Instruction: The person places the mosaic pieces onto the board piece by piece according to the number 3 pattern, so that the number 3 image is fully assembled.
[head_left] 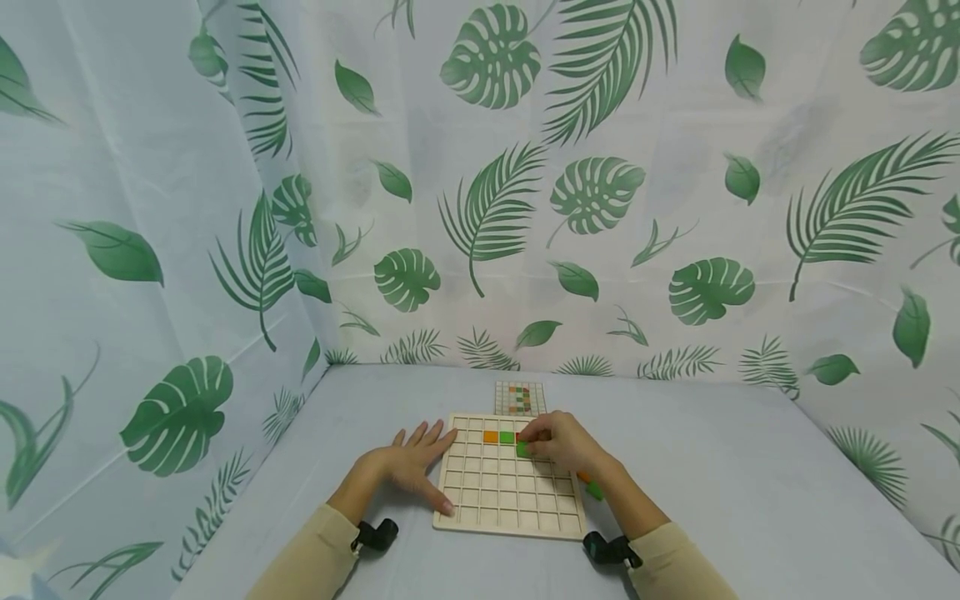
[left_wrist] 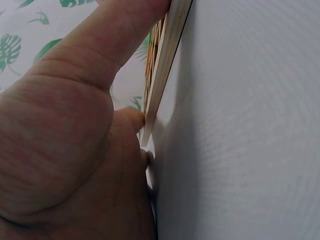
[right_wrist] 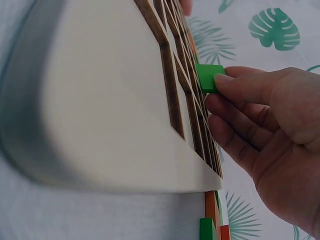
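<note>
A wooden grid board (head_left: 487,498) lies on the table. My left hand (head_left: 411,463), its fingers spread, rests at the board's left side with the thumb on the near left corner. In the left wrist view the thumb reaches over the board's edge (left_wrist: 165,65). My right hand (head_left: 566,442) pinches a green square tile (right_wrist: 209,78) between thumb and index finger, tilted against the grid. An orange tile (head_left: 491,437) and another green tile (head_left: 507,437) sit in an upper row. Beside them a red tile (head_left: 519,436) is mostly hidden by my right fingers.
Behind the board lies a small pattern card (head_left: 504,400) with a grid of coloured squares. Loose tiles, among them a green one (head_left: 595,491) and an orange one (head_left: 583,477), lie by the board's right edge, partly under my right forearm. Leaf-patterned cloth (head_left: 510,325) hangs behind the table.
</note>
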